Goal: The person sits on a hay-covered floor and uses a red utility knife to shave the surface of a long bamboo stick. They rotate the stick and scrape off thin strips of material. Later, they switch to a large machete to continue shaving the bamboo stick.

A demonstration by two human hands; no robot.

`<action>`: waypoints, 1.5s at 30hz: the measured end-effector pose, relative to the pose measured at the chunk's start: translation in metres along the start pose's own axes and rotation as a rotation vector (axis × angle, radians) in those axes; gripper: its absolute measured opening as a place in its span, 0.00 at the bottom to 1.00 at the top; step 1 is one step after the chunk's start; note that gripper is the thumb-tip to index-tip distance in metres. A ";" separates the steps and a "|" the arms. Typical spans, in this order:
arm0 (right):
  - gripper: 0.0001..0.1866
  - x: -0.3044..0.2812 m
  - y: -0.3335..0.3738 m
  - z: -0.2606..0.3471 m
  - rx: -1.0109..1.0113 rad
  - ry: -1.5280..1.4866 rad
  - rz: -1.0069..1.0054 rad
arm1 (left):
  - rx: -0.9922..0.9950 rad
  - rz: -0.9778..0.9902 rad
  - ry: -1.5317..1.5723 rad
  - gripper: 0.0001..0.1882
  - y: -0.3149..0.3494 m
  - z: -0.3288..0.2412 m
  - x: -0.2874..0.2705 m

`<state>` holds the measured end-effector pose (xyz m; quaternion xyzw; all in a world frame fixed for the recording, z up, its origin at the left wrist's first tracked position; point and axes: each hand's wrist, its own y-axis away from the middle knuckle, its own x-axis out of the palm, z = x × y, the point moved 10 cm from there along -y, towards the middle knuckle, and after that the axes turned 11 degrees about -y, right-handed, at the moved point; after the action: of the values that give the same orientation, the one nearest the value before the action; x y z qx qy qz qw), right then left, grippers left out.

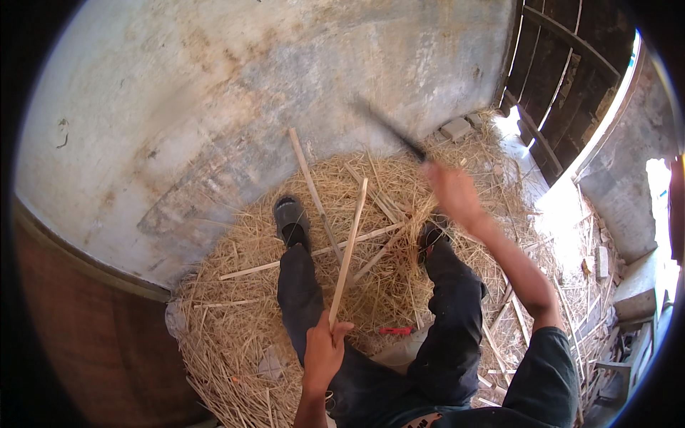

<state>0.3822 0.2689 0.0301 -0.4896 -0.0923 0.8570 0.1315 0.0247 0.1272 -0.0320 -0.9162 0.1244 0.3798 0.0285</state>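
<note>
My left hand (325,357) is closed round the lower end of a pale wooden strip (351,246), which points up and away between my legs. Out to the right, my right hand (455,194) is raised and grips a long dark blade (391,128), probably a large knife. Motion smears the blade, and its handle is mostly hidden in my fist. Blade and strip are apart. Beyond the held strip, another wooden strip (307,171) leans toward the wall, and a thin strip (250,270) lies across the straw.
Straw and loose sticks (399,285) cover the floor. A red object (395,331) lies between my legs. Ahead stands a stained plaster wall (285,78), with a grey block (455,129) at its foot. A dark plank door (564,78) is at the far right, a brown panel (93,335) at left.
</note>
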 end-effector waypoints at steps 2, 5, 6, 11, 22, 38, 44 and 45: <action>0.20 -0.050 -0.011 -0.002 -0.056 -0.138 -0.245 | 0.000 -0.010 0.052 0.17 0.010 0.004 -0.005; 0.20 -0.014 0.015 0.007 0.104 -0.277 0.048 | -0.047 0.028 -0.020 0.21 0.005 0.009 -0.009; 0.21 -0.010 0.031 0.033 -0.084 -0.244 0.055 | -0.058 0.032 -0.037 0.21 0.004 0.007 -0.009; 0.23 0.016 0.101 0.125 -0.600 -0.198 0.113 | -0.087 0.013 -0.138 0.21 -0.005 -0.007 -0.010; 0.21 0.032 0.100 0.134 -0.589 -0.047 0.242 | -0.037 -0.048 -0.133 0.20 -0.002 -0.023 -0.011; 0.25 0.024 0.103 0.104 -0.558 -0.189 0.115 | -0.032 -0.094 -0.108 0.25 0.004 -0.011 -0.021; 0.25 0.005 0.072 0.083 -0.362 -0.188 -0.003 | -0.069 -0.040 -0.131 0.23 0.007 -0.012 -0.014; 0.24 0.013 0.078 0.094 -0.390 -0.173 0.094 | -0.049 -0.037 -0.118 0.22 0.007 -0.015 -0.013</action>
<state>0.2844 0.1960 0.0444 -0.4342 -0.2442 0.8670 -0.0141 0.0245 0.1210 -0.0125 -0.8947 0.0964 0.4356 0.0205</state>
